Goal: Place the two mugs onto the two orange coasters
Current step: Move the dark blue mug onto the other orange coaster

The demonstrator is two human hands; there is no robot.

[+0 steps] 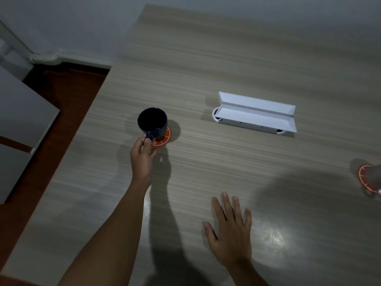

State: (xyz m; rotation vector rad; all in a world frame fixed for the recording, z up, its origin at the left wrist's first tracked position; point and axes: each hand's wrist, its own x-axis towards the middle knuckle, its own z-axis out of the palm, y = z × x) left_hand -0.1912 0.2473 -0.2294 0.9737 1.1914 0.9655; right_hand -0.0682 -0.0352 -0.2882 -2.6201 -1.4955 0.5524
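A dark blue mug [152, 120] is upright over an orange coaster [165, 138] left of the table's middle; the mug covers most of the coaster. My left hand [143, 153] pinches the mug's handle from the near side. Whether the mug rests on the coaster or hovers just above it is unclear. My right hand [232, 230] lies flat on the table near the front, fingers spread, holding nothing. A second orange coaster [363, 178] sits at the right edge of the view, with a pale, glassy mug [376, 178] on it, cut off by the frame.
A white open box with a hinged lid [255, 115] lies on the wooden table [206, 58] behind the middle. The table's left edge drops to a red-brown floor [68, 96], where grey furniture [22, 112] stands.
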